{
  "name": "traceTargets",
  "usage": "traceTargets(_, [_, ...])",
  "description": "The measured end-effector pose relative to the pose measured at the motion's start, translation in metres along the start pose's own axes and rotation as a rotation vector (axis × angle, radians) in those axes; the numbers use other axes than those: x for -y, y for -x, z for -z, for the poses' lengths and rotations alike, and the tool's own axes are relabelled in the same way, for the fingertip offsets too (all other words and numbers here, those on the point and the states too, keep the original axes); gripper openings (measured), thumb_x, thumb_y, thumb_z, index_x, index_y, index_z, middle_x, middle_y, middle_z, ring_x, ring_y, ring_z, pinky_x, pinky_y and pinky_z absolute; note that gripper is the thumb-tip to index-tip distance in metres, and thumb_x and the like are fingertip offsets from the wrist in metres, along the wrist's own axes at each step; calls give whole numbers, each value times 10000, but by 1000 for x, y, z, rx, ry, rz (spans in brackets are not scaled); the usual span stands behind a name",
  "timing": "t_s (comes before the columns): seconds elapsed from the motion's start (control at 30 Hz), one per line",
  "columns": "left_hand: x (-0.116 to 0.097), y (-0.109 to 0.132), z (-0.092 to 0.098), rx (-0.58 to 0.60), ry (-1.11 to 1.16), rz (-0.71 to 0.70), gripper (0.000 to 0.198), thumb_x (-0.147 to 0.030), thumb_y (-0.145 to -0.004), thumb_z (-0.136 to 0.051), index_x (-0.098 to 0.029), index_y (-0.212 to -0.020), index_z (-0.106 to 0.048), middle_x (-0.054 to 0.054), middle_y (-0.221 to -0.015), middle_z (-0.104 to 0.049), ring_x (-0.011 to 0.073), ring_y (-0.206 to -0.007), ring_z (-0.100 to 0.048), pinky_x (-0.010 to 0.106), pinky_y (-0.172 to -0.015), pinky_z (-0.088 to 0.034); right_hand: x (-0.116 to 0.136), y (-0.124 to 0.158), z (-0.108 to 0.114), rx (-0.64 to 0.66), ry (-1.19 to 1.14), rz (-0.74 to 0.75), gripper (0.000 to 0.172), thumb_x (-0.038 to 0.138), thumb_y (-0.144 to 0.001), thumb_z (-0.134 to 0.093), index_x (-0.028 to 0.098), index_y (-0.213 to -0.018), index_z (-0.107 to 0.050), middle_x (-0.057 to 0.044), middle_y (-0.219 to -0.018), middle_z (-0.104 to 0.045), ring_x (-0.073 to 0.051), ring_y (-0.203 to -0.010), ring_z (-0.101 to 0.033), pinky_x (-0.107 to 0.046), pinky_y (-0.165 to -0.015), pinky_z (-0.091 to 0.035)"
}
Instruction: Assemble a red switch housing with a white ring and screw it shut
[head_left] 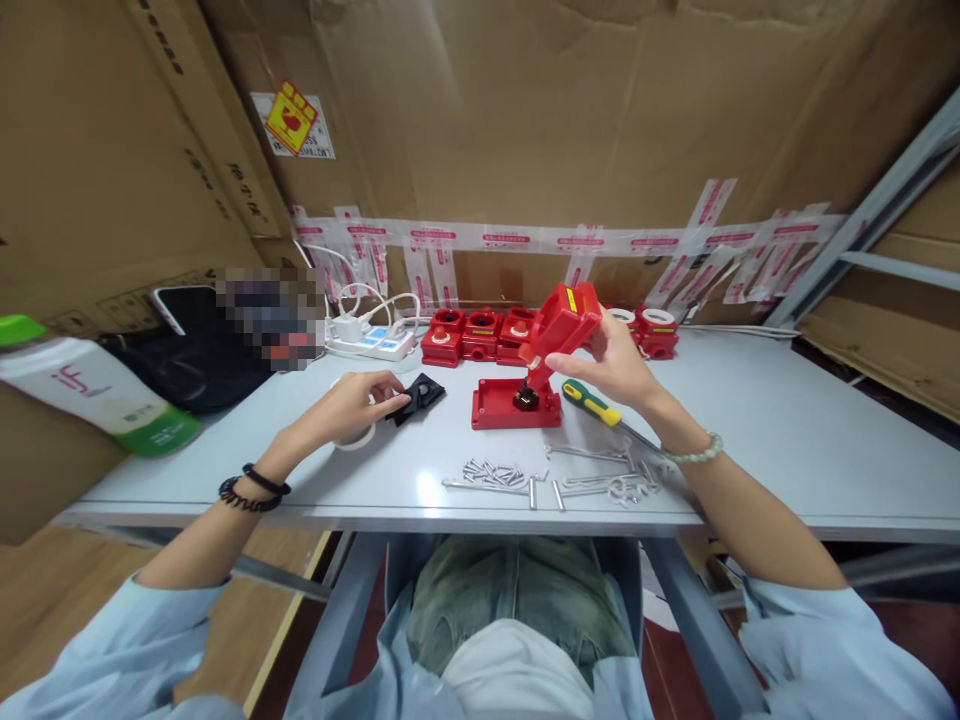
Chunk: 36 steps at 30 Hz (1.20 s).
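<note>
My right hand (611,362) is closed round a red plastic housing (561,322), held tilted above a flat red base plate (504,405) that lies on the grey table (787,420). A small black part (526,398) sits on that plate under the housing. My left hand (356,403) rests on the table over a white tape ring (357,437), its fingertips pinching the edge of a black flat piece (418,395). A green-and-yellow screwdriver (594,404) lies just below my right hand.
Screws (495,471) and metal pins (600,485) lie near the front edge. More red housings (480,336) line the back, beside a white power strip (375,343). A black bag (187,362) and a green-capped bottle (90,385) lie left. Cardboard walls stand behind.
</note>
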<state>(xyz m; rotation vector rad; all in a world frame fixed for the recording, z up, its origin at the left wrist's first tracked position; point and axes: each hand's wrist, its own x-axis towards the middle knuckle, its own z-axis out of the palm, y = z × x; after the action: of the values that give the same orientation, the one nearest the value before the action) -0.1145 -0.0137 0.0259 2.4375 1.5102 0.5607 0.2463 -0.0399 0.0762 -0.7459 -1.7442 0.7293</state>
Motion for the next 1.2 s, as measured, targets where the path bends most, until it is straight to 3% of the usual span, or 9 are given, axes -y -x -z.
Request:
traceTargets(0.17, [-1, -1, 3, -11, 28, 3, 419, -573, -838, -564, -188, -858, -729, 48, -767, -740, 205, -711, -653, 296, -688, -476, 1, 0, 2, 11, -5, -17, 663, 449, -571, -910, 224, -1088, -561, -103, -1133, -733, -292, -1026, -708, -514, -954, -556])
traceTargets(0.37, [-6, -3, 16, -99, 21, -1, 379, -526, -811, -577, -185, -856, -737, 49, -789, -749, 198, -718, -658, 297, -694, -490, 6, 1, 4, -35, 47, -42, 668, 531, -560, -893, 253, -1076, -573, -83, -1105, -737, -305, -1042, -701, -526, -949, -561])
traceTargets(0.6, [-4, -4, 6, -5, 41, -27, 394, -532, -826, -576, -175, -894, -729, 62, -814, -742, 204, -746, -663, 301, -695, -495, 11, 1, 3, -19, 75, -50, 626, 539, -591, -870, 241, -1061, -583, -104, -1119, -726, -316, -1055, -692, -536, -946, -553])
traceTargets(0.73, [8, -2, 13, -65, -15, 17, 501, -589, -864, -487, -157, -1007, -697, 97, -975, -733, 232, -867, -668, 307, -712, -499, 10, 2, 4, -19, 66, -34, 613, 482, -601, -881, 233, -1069, -574, -108, -1124, -726, -312, -1070, -690, -526, -951, -551])
traceTargets(0.9, [33, 7, 20, 38, -149, 57, 601, -691, -775, -509, -172, -1004, -706, 118, -954, -701, 263, -867, -661, 352, -801, -509, 7, 2, 4, -13, 72, -34, 655, 487, -585, -889, 232, -1092, -563, -109, -1137, -728, -310, -1063, -692, -530, -940, -555])
traceTargets(1.0, [42, 9, 16, 31, -148, 59, 632, -694, -762, -523, -176, -1079, -701, 128, -999, -676, 261, -856, -664, 357, -805, -517, 4, 1, 4, -8, 80, -27, 708, 513, -557, -896, 238, -1116, -560, -95, -1133, -731, -301, -1054, -693, -537, -959, -552])
traceTargets(1.2, [54, -3, 15, 27, -124, 13, 453, -627, -747, -573, -200, -789, -717, 116, -881, -683, 272, -843, -641, 379, -824, -509, 3, 1, 8, -12, 84, -14, 740, 552, -577, -875, 245, -1166, -550, -87, -1140, -726, -287, -1050, -696, -517, -969, -556])
